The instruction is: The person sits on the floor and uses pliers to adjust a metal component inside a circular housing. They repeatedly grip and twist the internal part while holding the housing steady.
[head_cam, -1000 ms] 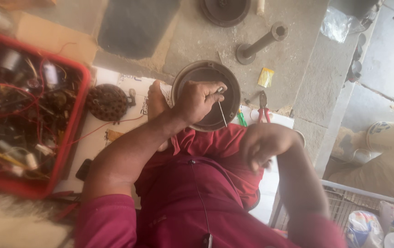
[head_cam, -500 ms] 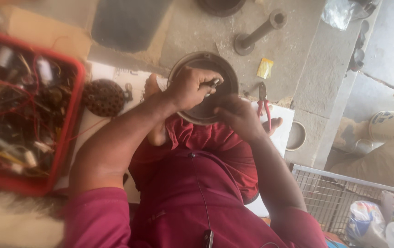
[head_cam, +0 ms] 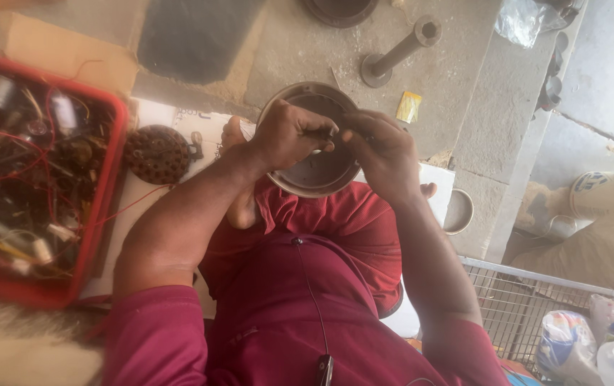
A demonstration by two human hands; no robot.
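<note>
Left hand (head_cam: pixel 289 136) and right hand (head_cam: pixel 385 154) meet over round metal housing (head_cam: pixel 314 171), both pinching something small, hidden by fingers; housing rim partly covered. Red crate (head_cam: pixel 103 179) cut off left.

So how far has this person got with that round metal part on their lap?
Already done, by the look of it: the round metal casing lies open on the lap, and a dark perforated disc sits apart beside the red crate of wires. In hand: the left hand and right hand meet over the casing, pinching something too small to make out. What is left: I can't tell; the casing is not closed up.
</note>
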